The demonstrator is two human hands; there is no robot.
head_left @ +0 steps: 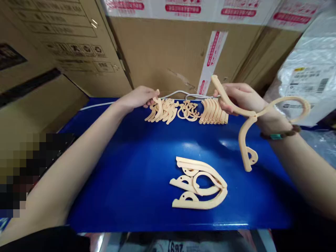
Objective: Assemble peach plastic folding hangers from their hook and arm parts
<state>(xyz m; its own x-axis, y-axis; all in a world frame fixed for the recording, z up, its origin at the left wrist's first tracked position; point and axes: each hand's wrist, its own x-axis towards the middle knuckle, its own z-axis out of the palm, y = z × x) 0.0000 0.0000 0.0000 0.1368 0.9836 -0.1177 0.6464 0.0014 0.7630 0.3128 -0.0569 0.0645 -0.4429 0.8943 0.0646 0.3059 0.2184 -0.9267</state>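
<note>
At the far left of the blue table, my left hand [140,96] is closed around the top end of a beige curved hanger arm [158,108], beside a pile of similar arms [169,111]. My right hand [240,96], raised on the right, grips a beige folding hanger [245,134] by one arm. Its other arm hangs down and its looped hook points to the right. Close to me, folded beige hangers [210,203] lie on the table with their arms nested together.
A heap of loose hooks [188,111] and a neat row of curved arms [214,112] line the back of the blue table [126,175]. Behind them run a white cable [175,93] and a taped cardboard box [162,52]. More boxes [70,38] stand left, a plastic-wrapped parcel [309,77] right.
</note>
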